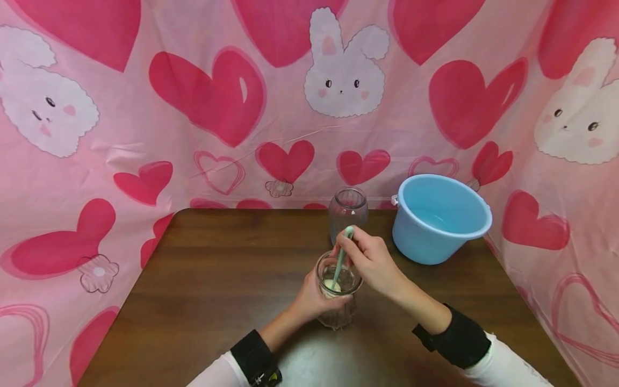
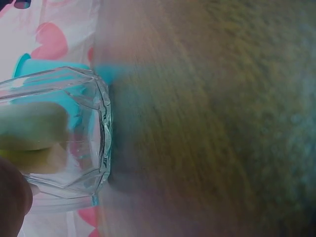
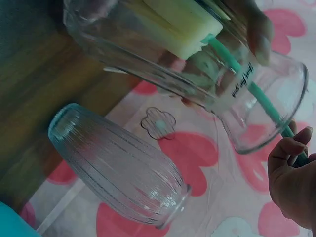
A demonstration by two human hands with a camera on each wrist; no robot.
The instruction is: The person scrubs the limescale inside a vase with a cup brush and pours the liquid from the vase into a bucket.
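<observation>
A clear glass jar stands near the middle of the brown table, and my left hand grips it round the side. Inside it sits the pale yellow sponge head of a sponge bottle brush. The brush's green handle slants up out of the mouth, its upper end pinched by the fingers of my right hand. Through the glass in the left wrist view, the sponge is apart from the jar's base. Dark lettering shows on the jar in the right wrist view.
Behind the jar stands a ribbed glass vase, partly hidden by my right hand. A light blue bucket is at the back right of the table. A pink heart-and-rabbit cloth hangs around the back and sides.
</observation>
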